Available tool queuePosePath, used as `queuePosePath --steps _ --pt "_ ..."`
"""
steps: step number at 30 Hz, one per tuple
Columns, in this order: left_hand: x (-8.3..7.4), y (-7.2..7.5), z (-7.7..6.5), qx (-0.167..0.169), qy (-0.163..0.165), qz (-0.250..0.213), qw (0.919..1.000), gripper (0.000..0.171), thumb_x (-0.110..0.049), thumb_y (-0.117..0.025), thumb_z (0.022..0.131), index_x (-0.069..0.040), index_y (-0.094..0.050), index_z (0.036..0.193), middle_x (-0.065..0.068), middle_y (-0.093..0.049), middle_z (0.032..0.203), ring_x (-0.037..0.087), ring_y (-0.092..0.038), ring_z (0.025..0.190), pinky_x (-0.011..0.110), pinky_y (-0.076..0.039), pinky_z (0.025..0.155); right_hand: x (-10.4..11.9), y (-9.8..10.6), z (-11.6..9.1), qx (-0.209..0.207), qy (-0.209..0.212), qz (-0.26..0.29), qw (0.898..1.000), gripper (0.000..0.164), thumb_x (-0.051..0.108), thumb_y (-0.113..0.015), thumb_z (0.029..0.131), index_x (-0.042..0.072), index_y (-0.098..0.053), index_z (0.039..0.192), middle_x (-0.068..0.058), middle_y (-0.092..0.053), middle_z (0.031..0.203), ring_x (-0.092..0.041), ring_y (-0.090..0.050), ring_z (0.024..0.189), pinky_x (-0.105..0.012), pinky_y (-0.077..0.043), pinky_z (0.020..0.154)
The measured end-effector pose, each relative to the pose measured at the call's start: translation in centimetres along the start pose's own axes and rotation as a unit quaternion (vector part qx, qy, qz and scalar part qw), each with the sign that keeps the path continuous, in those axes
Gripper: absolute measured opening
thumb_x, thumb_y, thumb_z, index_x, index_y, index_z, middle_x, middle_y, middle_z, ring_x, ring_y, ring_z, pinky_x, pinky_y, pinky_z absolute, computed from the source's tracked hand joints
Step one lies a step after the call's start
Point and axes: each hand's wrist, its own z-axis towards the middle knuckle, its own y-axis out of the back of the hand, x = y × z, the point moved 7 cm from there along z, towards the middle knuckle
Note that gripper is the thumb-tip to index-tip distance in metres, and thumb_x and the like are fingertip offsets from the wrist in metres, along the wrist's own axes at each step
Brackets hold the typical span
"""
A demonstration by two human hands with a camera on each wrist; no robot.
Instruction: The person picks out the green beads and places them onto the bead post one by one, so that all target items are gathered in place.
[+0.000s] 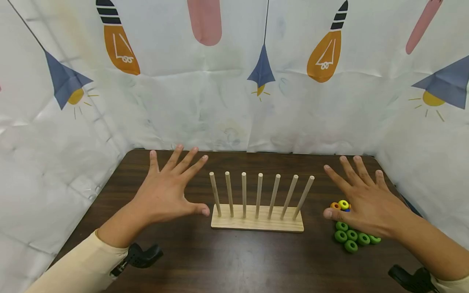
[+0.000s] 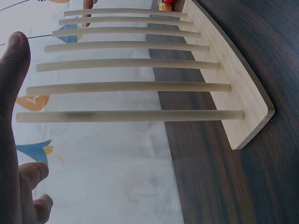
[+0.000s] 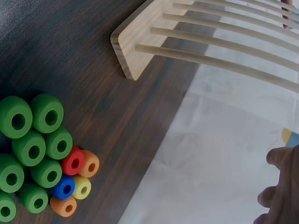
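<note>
A pale wooden stand (image 1: 256, 224) with several upright bare pegs (image 1: 259, 195) sits mid-table. My left hand (image 1: 165, 193) is held with fingers spread to the left of it, thumb pointing at the end peg. On the other side, my right hand (image 1: 366, 205) hovers with fingers spread, holding nothing. Beneath and beside it lie several green ring beads (image 1: 341, 236), partly hidden by the hand in the head view. In the right wrist view, a red bead (image 3: 73, 161), a blue bead (image 3: 63, 187), a yellow bead (image 3: 81, 187) and two orange beads (image 3: 63, 206) lie by the green ones.
The dark wood-grain table (image 1: 234, 260) bears the stand and beads. A white cloth printed with lamps and bulbs (image 1: 220, 110) hangs behind it and along both sides. Black wrist devices (image 1: 143, 256) show at both forearms.
</note>
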Motion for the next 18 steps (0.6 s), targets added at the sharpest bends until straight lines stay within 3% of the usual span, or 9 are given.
queuePosePath --steps 4,9,12,15,18 --pt "-0.1 -0.5 0.0 -0.010 -0.009 -0.029 0.9995 0.123 -0.096 -0.051 0.070 -0.028 -0.015 0.166 0.002 -0.009 0.171 0.031 0.003 0.156 0.072 0.011 0.114 -0.5 -0.3 -0.1 -0.004 0.001 -0.008 1.000 0.102 0.066 -0.059 0.095 0.024 0.001 0.166 -0.014 0.015 0.169 -0.036 0.023 0.151 -0.069 0.018 0.113" --pt "0.1 -2.4 -0.5 -0.032 -0.019 -0.092 0.9951 0.117 -0.087 -0.067 0.071 -0.017 -0.038 0.159 0.010 -0.046 0.156 0.036 -0.036 0.147 0.065 -0.017 0.120 -1.4 -1.5 -0.5 -0.015 0.007 0.006 1.000 0.103 0.065 -0.061 0.095 0.018 -0.003 0.166 -0.021 0.003 0.169 -0.038 0.013 0.154 -0.060 0.013 0.119" --pt "0.2 -4.0 -0.9 -0.038 -0.015 -0.122 0.9917 0.109 -0.078 -0.077 0.070 -0.015 -0.048 0.153 0.009 -0.059 0.142 0.035 -0.052 0.134 0.059 -0.038 0.112 -2.0 -2.6 -0.8 -0.019 0.003 0.023 1.000 0.103 0.065 -0.061 0.094 0.015 -0.008 0.166 -0.024 -0.003 0.169 -0.040 0.008 0.154 -0.057 0.012 0.121" --pt "0.2 -5.9 -1.1 -0.035 -0.010 -0.145 0.9888 0.103 -0.070 -0.084 0.069 -0.015 -0.052 0.151 0.007 -0.061 0.138 0.033 -0.056 0.128 0.056 -0.048 0.102 -2.6 -3.7 -1.2 -0.020 -0.007 0.036 0.999 0.102 0.065 -0.062 0.094 0.012 -0.013 0.166 -0.026 -0.009 0.168 -0.042 0.002 0.155 -0.056 0.010 0.122" --pt "0.0 -7.7 -1.1 -0.025 -0.010 -0.162 0.9864 0.098 -0.064 -0.087 0.070 -0.015 -0.053 0.149 0.007 -0.060 0.140 0.032 -0.056 0.128 0.056 -0.049 0.100 -3.1 -4.7 -1.7 -0.021 -0.017 0.046 0.999 0.103 0.065 -0.065 0.092 0.009 -0.018 0.164 -0.027 -0.016 0.166 -0.044 -0.005 0.154 -0.057 0.005 0.123"
